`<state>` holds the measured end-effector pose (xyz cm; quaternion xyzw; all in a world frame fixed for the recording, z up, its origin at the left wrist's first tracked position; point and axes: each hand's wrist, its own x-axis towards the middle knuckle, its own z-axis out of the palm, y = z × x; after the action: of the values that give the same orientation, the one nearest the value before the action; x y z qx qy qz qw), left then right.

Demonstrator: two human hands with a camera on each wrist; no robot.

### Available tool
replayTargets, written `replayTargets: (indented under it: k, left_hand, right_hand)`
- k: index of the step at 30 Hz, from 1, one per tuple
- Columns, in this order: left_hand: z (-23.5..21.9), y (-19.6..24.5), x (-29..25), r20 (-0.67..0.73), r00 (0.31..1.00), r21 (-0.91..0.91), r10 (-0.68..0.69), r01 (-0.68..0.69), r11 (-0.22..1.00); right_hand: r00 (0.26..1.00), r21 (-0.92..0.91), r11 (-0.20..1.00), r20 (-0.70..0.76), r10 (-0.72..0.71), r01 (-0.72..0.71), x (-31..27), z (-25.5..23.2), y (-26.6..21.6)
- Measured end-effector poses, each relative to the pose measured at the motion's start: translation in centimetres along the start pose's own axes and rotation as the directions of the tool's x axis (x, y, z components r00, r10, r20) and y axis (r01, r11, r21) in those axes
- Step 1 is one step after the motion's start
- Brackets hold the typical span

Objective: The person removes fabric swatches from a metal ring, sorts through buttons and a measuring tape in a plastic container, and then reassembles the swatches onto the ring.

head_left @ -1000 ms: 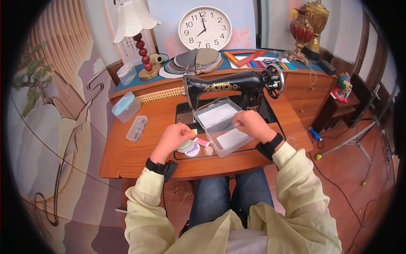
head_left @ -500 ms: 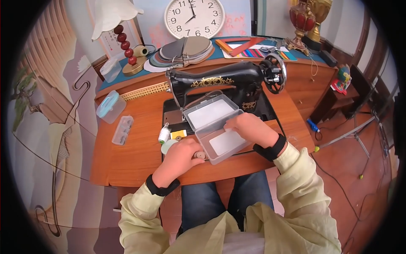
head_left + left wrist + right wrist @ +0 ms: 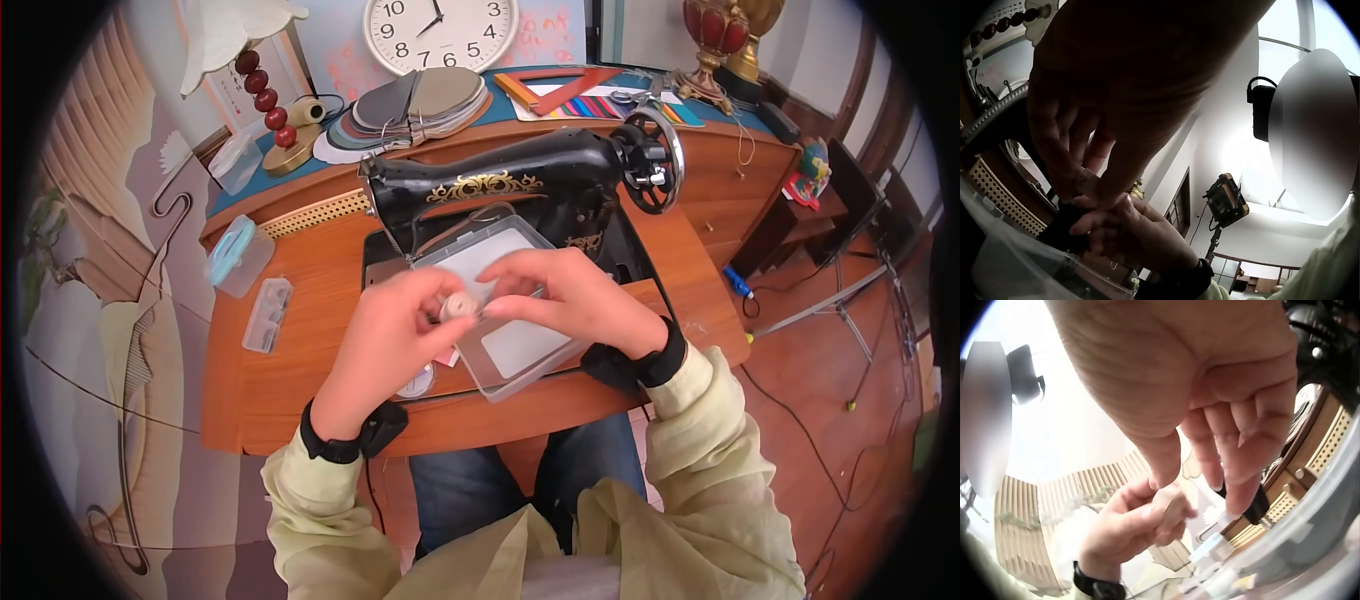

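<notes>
One small roll (image 3: 459, 306), round face turned up, is pinched by the left hand (image 3: 388, 312) near the clear box (image 3: 537, 376), with the right hand (image 3: 568, 296), thumb and fingers parted, held just rightward.

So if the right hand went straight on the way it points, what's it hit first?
Probably the small beige roll in the left hand, just ahead of the right hand in the head view; any gap is hard to judge.

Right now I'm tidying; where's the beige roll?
Head view, just left of centre: the beige roll is in the left hand, beside the right hand.
</notes>
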<state>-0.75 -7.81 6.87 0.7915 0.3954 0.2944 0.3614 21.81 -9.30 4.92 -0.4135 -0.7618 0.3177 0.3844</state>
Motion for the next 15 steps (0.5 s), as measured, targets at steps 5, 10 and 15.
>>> replayTargets:
  k: [5,10,15]
  left_hand:
    - [0.1,2.2,4.6,-0.128,0.913,0.309,0.387,-0.334,0.890]
    - [-0.7,3.5,6.7,-0.132,0.928,0.158,0.348,-0.327,0.932]
    - [-1.6,2.5,7.9,-0.051,0.963,0.010,0.264,-0.264,0.964]
  right_hand:
    - [0.985,0.378,0.925,-0.173,0.024,0.044,2.2,0.0,-0.5]
    - [0.978,0.294,0.955,-0.184,0.097,-0.040,3.9,-3.0,-1.7]
    - [0.997,0.162,0.987,-0.076,0.031,-0.018,5.2,-4.4,-2.1]
